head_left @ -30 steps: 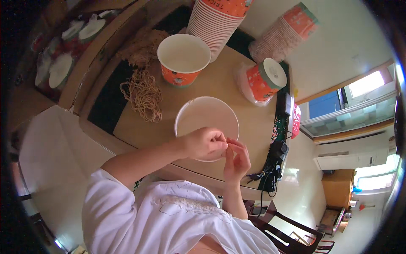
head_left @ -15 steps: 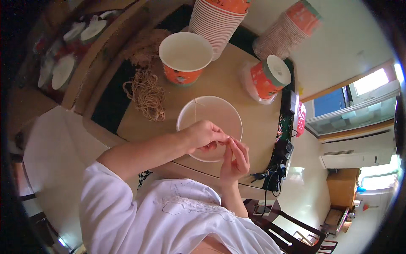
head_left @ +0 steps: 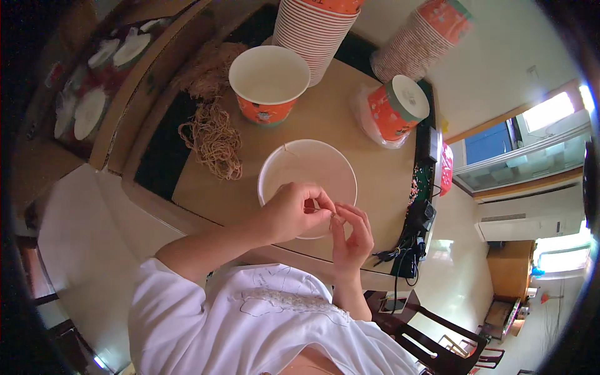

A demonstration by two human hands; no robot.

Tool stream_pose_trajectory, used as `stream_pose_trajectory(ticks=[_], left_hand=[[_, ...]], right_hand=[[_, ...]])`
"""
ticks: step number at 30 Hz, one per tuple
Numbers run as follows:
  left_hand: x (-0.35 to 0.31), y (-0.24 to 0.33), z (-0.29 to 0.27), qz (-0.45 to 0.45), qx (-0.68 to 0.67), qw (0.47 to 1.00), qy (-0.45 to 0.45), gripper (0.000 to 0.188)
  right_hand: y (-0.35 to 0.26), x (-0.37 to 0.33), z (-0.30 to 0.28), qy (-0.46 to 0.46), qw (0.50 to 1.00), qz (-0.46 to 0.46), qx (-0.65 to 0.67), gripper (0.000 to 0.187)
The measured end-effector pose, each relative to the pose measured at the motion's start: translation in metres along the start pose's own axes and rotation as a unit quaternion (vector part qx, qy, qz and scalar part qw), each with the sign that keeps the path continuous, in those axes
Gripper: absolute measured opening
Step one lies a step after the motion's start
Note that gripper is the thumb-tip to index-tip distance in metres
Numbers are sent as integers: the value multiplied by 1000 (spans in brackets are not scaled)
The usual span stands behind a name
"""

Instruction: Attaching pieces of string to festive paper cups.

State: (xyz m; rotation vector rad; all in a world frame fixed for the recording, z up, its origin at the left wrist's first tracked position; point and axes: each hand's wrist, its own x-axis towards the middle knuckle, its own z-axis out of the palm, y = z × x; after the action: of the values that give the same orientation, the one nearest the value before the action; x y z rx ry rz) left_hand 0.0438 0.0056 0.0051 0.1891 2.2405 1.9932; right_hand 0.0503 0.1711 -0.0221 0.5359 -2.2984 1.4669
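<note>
Over the near part of an open white paper bucket (head_left: 306,164), my two hands meet fingertip to fingertip. Both my left hand (head_left: 299,211) and my right hand (head_left: 353,236) are closed in a pinch. Between them runs a thin brown string (head_left: 311,209), partly hidden by the fingers. A short piece of similar string (head_left: 287,149) shows at the bucket's far rim. A loose tangle of tan string (head_left: 214,142) lies on the table left of the bucket. Just beyond stands an open orange paper bucket (head_left: 267,111) with a white inside.
Behind rises a tall stack of nested buckets (head_left: 314,39); a plastic-wrapped stack (head_left: 417,42) stands farther right. An upturned orange bucket (head_left: 389,114) sits in clear plastic. Black cables (head_left: 406,253) lie at the right edge. A cardboard box (head_left: 140,75) borders the left; a dark chair (head_left: 437,334) stands lower right.
My left hand has turned and lowered slightly, and its elbow has come nearer my body. The string between the fingers now shows. Both hands remain pinched together.
</note>
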Motion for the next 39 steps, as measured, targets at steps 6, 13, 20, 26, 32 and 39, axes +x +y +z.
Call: stream_pose_trajectory(ticks=[6,13,20,26,32,39], left_hand=[[-8,10,4,2,-4,1000,8,13],[-6,8,5,0,-1,1000,11,13],[-11,6,6,1,48,999,17,9],[-11,5,7,33,57,997,30,9],[-8,3,7,54,31,997,48,8],[-7,0,8,78,38,994,72,8]], right_hand=[[6,-3,2,10,994,54,96,13],[8,-4,3,6,992,56,111,14],[6,-1,5,14,994,49,91,15],[8,-1,7,26,997,34,67,15],[8,-2,6,18,997,41,64,17],[4,0,5,-2,1000,15,11,20]])
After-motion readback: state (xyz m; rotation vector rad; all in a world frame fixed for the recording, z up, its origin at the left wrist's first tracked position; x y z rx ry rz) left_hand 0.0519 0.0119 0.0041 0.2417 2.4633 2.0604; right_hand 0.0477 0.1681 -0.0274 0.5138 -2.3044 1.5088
